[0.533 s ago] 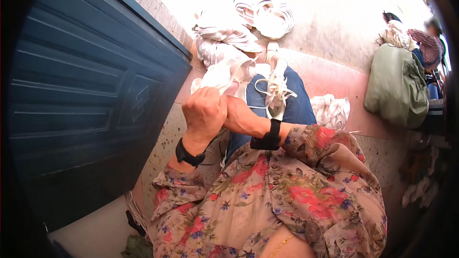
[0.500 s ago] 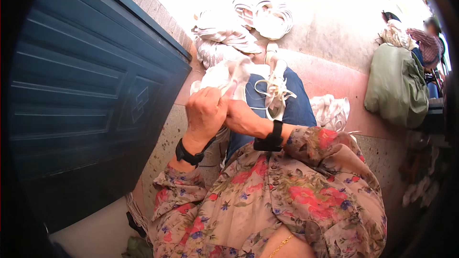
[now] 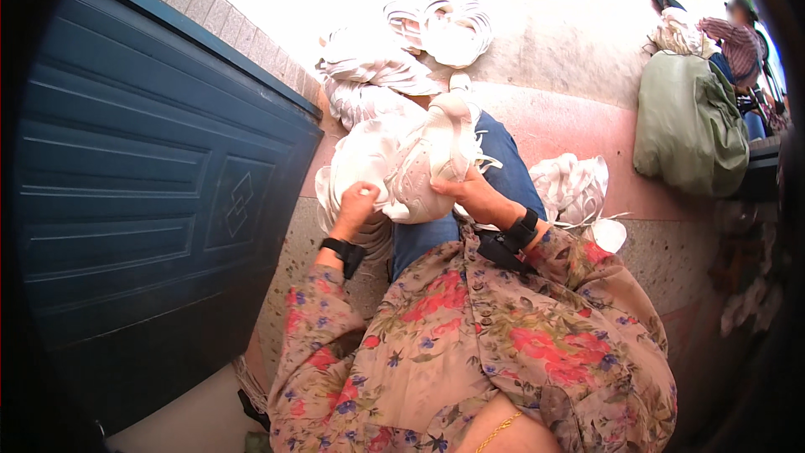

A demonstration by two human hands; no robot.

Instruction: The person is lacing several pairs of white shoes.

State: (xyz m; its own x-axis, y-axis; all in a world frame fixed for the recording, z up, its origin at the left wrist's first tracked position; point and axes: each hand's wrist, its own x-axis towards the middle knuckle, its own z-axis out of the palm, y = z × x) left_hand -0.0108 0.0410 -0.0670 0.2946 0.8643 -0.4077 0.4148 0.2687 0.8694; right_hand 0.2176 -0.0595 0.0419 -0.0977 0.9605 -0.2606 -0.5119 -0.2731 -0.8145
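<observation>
My right hand [image 3: 480,199] grips a white lace-up shoe [image 3: 423,176] above my lap, thumb on its near side. Loose laces [image 3: 488,161] hang at the shoe's right. Close to the shoe's left side, my left hand [image 3: 359,205] is closed in a pinch; a small white bit shows at its fingertips, too small to name. Just beyond it, pale white soft pieces [image 3: 356,155] lie against the shoe, their kind unclear. My jeans [image 3: 511,155] are under the shoe.
Bundles of white strips [image 3: 369,63] and a white coil [image 3: 457,38] lie ahead on the ground. A white heap [image 3: 570,184] sits right of my knee. A blue panelled door [image 3: 151,184] stands at left. A green sack [image 3: 688,126] and a person [image 3: 736,46] are far right.
My hands, earlier together over the white pieces, have parted. My right hand has taken hold of the shoe, which has shifted left from my lap and turned. My left hand has drawn slightly nearer.
</observation>
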